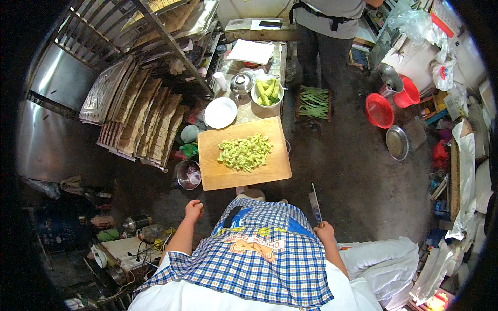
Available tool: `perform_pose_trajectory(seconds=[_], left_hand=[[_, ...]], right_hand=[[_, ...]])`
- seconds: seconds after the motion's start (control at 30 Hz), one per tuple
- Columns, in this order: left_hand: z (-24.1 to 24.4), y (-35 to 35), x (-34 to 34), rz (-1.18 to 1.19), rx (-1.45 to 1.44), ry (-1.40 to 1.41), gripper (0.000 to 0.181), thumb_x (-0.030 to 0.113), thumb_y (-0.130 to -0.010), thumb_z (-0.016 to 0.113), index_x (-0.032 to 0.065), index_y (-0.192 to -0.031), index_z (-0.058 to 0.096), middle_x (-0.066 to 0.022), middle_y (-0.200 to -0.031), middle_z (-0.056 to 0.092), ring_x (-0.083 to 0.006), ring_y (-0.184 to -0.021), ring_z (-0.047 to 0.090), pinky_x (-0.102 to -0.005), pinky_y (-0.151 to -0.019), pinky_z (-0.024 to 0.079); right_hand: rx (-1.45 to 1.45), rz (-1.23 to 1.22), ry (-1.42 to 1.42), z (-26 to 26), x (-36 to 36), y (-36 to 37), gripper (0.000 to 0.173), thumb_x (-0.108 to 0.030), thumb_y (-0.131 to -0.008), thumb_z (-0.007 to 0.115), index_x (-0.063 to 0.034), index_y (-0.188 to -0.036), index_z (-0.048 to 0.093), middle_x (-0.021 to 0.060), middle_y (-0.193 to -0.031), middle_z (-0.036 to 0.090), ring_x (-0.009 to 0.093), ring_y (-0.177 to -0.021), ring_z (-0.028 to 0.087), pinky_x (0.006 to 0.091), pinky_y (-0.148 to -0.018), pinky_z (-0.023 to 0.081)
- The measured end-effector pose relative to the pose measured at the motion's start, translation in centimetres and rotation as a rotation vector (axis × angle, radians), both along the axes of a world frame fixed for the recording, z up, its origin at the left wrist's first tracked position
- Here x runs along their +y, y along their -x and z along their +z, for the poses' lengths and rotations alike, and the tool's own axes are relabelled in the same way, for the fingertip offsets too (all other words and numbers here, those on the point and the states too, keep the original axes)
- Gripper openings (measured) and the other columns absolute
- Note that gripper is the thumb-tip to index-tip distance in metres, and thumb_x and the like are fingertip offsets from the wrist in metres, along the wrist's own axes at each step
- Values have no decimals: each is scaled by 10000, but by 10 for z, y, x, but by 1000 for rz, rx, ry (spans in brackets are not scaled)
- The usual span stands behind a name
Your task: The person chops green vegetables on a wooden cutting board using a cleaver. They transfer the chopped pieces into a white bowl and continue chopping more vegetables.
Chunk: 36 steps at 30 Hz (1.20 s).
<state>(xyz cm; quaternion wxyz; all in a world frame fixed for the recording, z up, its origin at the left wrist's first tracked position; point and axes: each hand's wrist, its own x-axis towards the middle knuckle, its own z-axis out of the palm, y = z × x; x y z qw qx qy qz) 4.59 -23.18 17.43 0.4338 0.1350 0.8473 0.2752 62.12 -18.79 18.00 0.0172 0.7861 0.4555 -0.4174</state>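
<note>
My right hand [324,232] holds a kitchen knife [316,204] by its handle, blade pointing away from me at my right side. At my left side, my left hand [194,210] hangs with its fingers curled and nothing visible in them. In front of me a wooden cutting board [212,177] bears a heap of chopped green vegetable [245,152]. Beyond the board are a white plate [220,112], a lidded metal pot [241,83] and a white bowl [253,95] of green vegetable pieces [267,91].
Another person [327,35] stands beyond the table, beside a stool [330,105] with long green strips. A metal pot [188,175] is left of the board. Red basins [379,110] stand at the right; stacked cardboard [144,116] leans at the left. White sacks [381,260] lie behind my right arm.
</note>
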Motion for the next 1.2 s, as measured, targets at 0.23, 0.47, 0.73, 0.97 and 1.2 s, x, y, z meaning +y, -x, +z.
perform_pose_trajectory(seconds=[0.23,0.47,0.73,0.97,1.2], left_hand=[[-25,9,-26,78,-168,39,340,98,-881,609,42,-1207,532,-67,-807,622,-157,-606,595,-302,-483,483],[-34,52,-48,121,-271,73,352,100,-892,600,65,-1236,534,-50,-810,617,-138,-583,581,-280,-466,470],[-81,145,-118,-173,-314,-1,47,132,-908,555,93,-882,559,-56,-671,557,-162,-493,528,-303,-369,400],[-125,156,-142,383,-316,293,93,102,-897,511,70,-841,578,-80,-703,575,-206,-526,546,-330,-418,433],[-136,176,-145,337,-365,144,105,135,-878,530,76,-846,610,-75,-700,596,-217,-555,562,-360,-464,449]], right_hand=[[-82,-25,-3,-10,-24,0,375,-240,-668,710,-78,-1005,690,196,-994,686,359,-975,647,426,-870,502],[21,-15,-18,-84,-106,-9,358,-358,-838,590,-67,-1011,707,238,-967,676,406,-939,648,468,-809,511],[-243,-18,89,-52,-103,69,342,-308,-750,624,-52,-963,697,206,-922,694,372,-871,668,454,-784,515],[-72,-366,24,-19,-85,117,230,-117,-700,787,-1,-867,679,133,-798,690,224,-677,653,390,-596,508],[213,-449,-162,8,-51,163,396,-364,-714,783,-5,-844,682,112,-737,692,209,-601,651,356,-595,507]])
